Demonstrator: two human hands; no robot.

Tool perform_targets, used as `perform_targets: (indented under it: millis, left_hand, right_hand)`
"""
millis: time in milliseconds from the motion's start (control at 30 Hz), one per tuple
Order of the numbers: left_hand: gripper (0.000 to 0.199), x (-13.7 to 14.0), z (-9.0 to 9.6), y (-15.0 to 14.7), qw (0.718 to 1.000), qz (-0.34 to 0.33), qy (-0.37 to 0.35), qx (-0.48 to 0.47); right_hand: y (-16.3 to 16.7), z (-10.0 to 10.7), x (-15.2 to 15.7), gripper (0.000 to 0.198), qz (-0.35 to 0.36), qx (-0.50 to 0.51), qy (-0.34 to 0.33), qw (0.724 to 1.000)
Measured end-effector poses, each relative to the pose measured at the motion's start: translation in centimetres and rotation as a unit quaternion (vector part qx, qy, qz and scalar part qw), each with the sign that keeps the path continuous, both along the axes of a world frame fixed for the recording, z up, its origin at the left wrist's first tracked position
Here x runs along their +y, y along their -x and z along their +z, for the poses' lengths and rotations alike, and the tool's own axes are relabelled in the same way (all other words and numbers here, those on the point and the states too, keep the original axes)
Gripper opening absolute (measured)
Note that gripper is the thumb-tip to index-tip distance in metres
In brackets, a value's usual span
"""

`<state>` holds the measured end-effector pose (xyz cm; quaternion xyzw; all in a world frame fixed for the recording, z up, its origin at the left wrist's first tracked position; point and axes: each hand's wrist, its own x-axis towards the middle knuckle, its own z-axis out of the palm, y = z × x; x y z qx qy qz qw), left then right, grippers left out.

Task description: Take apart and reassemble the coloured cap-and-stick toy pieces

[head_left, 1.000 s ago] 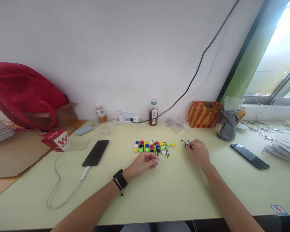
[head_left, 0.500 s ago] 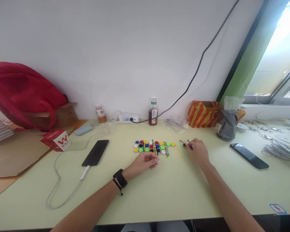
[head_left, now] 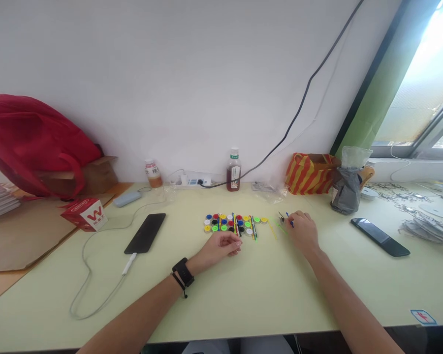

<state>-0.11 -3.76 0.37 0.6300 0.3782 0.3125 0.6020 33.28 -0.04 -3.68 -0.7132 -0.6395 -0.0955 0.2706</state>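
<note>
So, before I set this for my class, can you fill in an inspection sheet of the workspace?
Surface: pale yellow-green table, a sticker near its front right edge.
Job's things: small coloured round pieces grouped in rows, with thin coloured sticks among them.
Clutter: left phone, right phone, red-and-white box, dark bottle, striped bag.
Grip: left hand loosely curled beside the round pieces, nothing seen in it; right hand at a small blue piece, hold unclear.
Cables: white cable plugged into the left phone; black cable running to the power strip.
Surroundings: white wall, window, red backpack.
Spills: nothing seen.
</note>
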Motion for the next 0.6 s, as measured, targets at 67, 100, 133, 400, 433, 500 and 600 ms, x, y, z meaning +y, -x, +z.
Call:
perform_targets:
  millis: [67,100,133,400,433,500,600]
  left_hand:
    - [0.038,0.0,0.0,0.0,1.0,0.0,0.001,-0.001]
    - [0.038,0.0,0.0,0.0,1.0,-0.001,0.002,-0.001]
    - [0.038,0.0,0.0,0.0,1.0,-0.002,0.002,-0.002]
    - [0.038,-0.1,0.1,-0.1,1.0,0.0,0.004,-0.003]
    - [0.038,-0.1,0.1,-0.1,1.0,-0.001,0.004,-0.004]
    - [0.038,-0.1,0.1,-0.1,1.0,0.001,0.004,-0.004]
    - [0.039,-0.1,0.1,-0.1,1.0,0.006,0.007,-0.007]
  right_hand:
    - [-0.2,0.0,0.1,0.024,0.0,0.012,-0.011,1.0]
    - [-0.3,0.0,0.1,0.023,0.001,0.018,-0.016,1.0]
    - [-0.4,0.0,0.1,0.022,0.003,0.022,-0.019,1.0]
    - [-0.2,-0.8,0.3,0.025,0.014,-0.007,-0.012,1.0]
    - [0.0,-0.9,0.4,0.024,0.016,-0.009,-0.009,1.0]
    - [0.3,-1.0,0.4,0.025,0.029,-0.013,-0.002,0.999]
    - [0.8,-1.1,0.5,0.026,0.054,-0.025,0.011,0.998]
